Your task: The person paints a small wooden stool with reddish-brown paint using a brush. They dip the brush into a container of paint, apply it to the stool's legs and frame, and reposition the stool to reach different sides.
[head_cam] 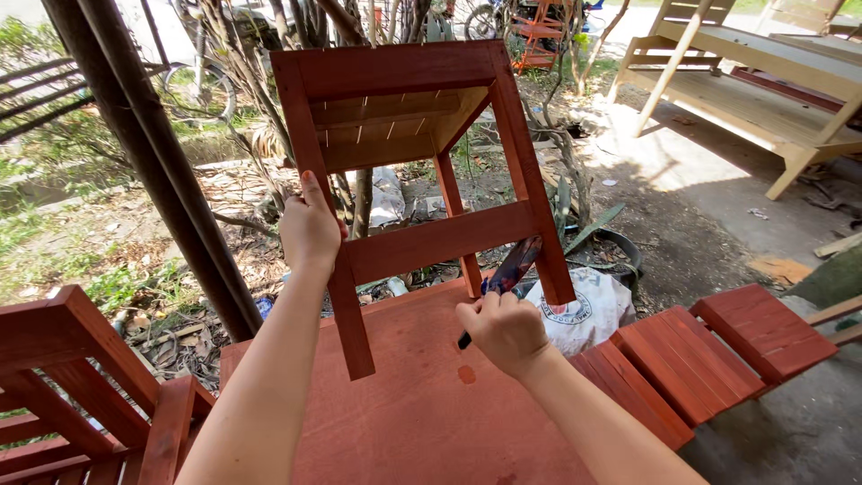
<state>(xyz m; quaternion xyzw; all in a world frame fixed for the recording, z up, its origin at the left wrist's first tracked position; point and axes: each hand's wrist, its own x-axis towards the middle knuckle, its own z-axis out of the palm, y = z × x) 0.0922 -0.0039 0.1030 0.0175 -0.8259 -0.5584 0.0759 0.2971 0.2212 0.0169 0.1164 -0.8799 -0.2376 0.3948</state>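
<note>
Above a red-stained board (422,404), a red wooden stool (422,171) is held tipped with its legs toward the camera, so the underside and rails face the brush. The left hand (310,229) wraps closed around one leg and carries the weight. The right hand (505,328) pinches a paintbrush (507,274), its tip at the lower rail. Visible: one stool, four legs, one brush, two unpainted benches (745,81) behind.
</note>
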